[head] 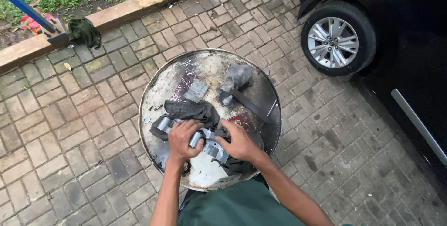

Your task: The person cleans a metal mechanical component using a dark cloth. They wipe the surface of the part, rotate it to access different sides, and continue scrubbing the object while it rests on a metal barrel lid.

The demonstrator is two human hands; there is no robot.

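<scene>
Nearest my viewpoint I see the green shirt (233, 209), with both forearms reaching forward from it. My left hand (181, 140) is clenched around the left portion of a silver metal part (209, 147). My right hand (240, 141) presses down on the right portion of the same part, fingers curled over it. The metal part lies on the near half of a round, worn drum top (209, 67), partly on a dark cloth (188, 110) that extends toward the left. On the far half of the drum top I note a grey rag (235, 78), a dark flat strap (249, 105) running diagonally from it, and a small grey rectangular pad (196, 91). The drum stands on brick paving (70, 128). A dark car (400, 44) with a silver wheel (333, 42) is parked at the upper right. A green cloth (84, 31) lies on the kerb (139, 7) at the upper left.
</scene>
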